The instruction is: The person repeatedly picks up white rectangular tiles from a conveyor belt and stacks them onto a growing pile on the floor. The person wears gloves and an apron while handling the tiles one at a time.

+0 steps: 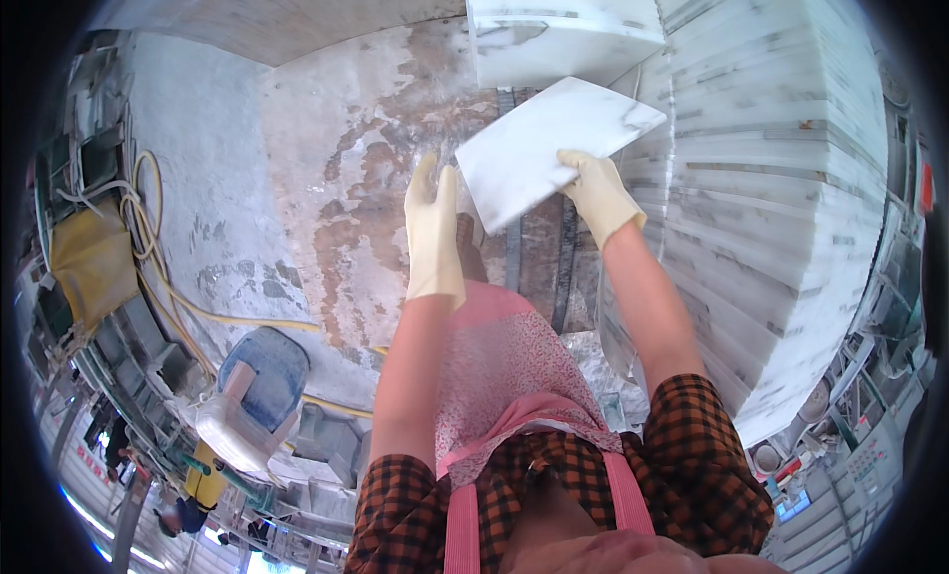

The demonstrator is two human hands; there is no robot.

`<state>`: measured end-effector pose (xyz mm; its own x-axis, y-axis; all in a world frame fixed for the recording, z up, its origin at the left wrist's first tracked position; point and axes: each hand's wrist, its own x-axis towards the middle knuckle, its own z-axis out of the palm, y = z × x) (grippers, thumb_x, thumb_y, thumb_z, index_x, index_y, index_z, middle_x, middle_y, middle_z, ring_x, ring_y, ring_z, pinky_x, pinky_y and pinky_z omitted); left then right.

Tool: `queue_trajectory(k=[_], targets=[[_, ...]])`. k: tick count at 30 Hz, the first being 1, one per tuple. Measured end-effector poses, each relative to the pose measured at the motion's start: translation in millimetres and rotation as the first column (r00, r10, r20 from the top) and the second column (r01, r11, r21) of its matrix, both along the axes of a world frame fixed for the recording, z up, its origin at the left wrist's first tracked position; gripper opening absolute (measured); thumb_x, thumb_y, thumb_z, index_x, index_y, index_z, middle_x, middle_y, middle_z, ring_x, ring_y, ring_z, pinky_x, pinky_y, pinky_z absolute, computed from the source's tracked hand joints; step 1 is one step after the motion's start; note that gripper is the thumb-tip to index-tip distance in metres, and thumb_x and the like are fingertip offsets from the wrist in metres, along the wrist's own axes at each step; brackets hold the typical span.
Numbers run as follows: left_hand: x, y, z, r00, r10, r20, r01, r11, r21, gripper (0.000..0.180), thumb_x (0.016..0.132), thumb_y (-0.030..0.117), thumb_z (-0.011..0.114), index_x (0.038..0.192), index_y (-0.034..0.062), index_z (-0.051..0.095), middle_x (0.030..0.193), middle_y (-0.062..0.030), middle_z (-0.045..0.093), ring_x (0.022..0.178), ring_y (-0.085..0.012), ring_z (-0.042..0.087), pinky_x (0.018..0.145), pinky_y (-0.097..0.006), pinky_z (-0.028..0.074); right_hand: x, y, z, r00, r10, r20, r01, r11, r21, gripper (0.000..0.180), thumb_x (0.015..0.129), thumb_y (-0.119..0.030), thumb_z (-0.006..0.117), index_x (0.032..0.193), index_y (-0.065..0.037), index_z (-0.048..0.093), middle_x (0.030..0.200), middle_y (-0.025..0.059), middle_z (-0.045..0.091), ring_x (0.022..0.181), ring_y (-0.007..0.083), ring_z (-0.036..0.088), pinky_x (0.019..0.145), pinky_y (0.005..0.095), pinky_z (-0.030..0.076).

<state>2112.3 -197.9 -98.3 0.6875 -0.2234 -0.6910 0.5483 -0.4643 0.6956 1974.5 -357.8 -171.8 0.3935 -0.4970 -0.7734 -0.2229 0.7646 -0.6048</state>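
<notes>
A white marble tile (554, 154) with grey veining is tilted in the air in front of me. My right hand (598, 188), in a cream glove, grips it at its near right edge, thumb on top and the other fingers hidden beneath. My left hand (433, 223), gloved alike, is raised beside the tile's left corner, apart from it. Its fingers and thumb are spread with nothing between them. To the right of the tile rises a long stack of marble tiles (751, 208) standing on edge.
More white marble slabs (563, 50) stand at the far side. A yellow hose (237, 322) runs over the worn, wet-looking floor (346, 178) on the left. Near it are a blue plastic chair or stool (265, 376) and a yellow cloth (94, 263). Another person (183, 517) is far off at lower left.
</notes>
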Motion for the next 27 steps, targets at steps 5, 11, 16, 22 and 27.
queue_trajectory(k=[5, 11, 16, 22, 27], targets=[[-25, 3, 15, 0.993, -0.019, -0.112, 0.002, 0.988, -0.154, 0.063, 0.091, 0.033, 0.062, 0.141, 0.0005, 0.042, 0.139, -0.0146, 0.048, 0.129, -0.0239, 0.045, 0.107, -0.034, 0.033, -20, 12, 43, 0.937, 0.268, -0.223, -0.292, 0.953, -0.077, 0.036, 0.083, -0.012, 0.062, 0.110, 0.013, 0.060, 0.098, 0.0171, 0.068, 0.082, 0.0255, 0.067, 0.072, 0.0357, 0.054], [-44, -31, -9, 0.915, -0.124, -0.385, 0.020, 0.964, -0.265, 0.088, 0.081, 0.040, 0.074, 0.143, -0.0067, 0.031, 0.126, -0.0189, 0.055, 0.114, -0.0234, 0.054, 0.093, -0.034, 0.046, -2, 24, 58, 0.392, 0.554, -0.735, -0.917, 0.302, -0.262, 0.027, 0.082, -0.018, 0.059, 0.099, 0.002, 0.065, 0.086, 0.0208, 0.068, 0.080, 0.0315, 0.068, 0.071, 0.0405, 0.053], [-31, -36, -39, 0.827, 0.170, -0.536, -0.334, 0.915, -0.225, 0.054, 0.092, 0.030, 0.060, 0.128, -0.0060, 0.042, 0.125, -0.0233, 0.051, 0.108, -0.0358, 0.058, 0.090, -0.047, 0.051, 24, 29, 57, 0.142, 0.617, -0.774, -0.921, -0.204, -0.332, 0.020, 0.075, -0.006, 0.056, 0.091, -0.002, 0.067, 0.083, 0.0206, 0.068, 0.083, 0.0375, 0.067, 0.074, 0.0453, 0.052], [-31, -26, -100, 0.430, 0.289, -0.855, -0.775, 0.604, -0.185, 0.042, 0.098, 0.012, 0.041, 0.132, -0.0124, 0.038, 0.138, -0.0265, 0.042, 0.126, -0.0387, 0.047, 0.110, -0.048, 0.037, 72, 18, 47, 0.175, 0.577, -0.798, -0.951, 0.308, 0.014, 0.019, 0.075, -0.010, 0.062, 0.091, 0.000, 0.067, 0.092, 0.0178, 0.069, 0.084, 0.0319, 0.068, 0.072, 0.0426, 0.054], [-30, -54, -141, 0.445, 0.066, -0.893, -0.758, 0.558, -0.337, 0.045, 0.099, 0.010, 0.038, 0.137, -0.0120, 0.033, 0.143, -0.0249, 0.040, 0.133, -0.0337, 0.041, 0.116, -0.043, 0.029, 54, -12, 5, -0.136, 0.380, -0.915, -0.846, -0.525, -0.093, 0.037, 0.078, -0.015, 0.065, 0.108, 0.006, 0.062, 0.108, 0.0215, 0.067, 0.099, 0.0342, 0.066, 0.081, 0.0454, 0.053]])
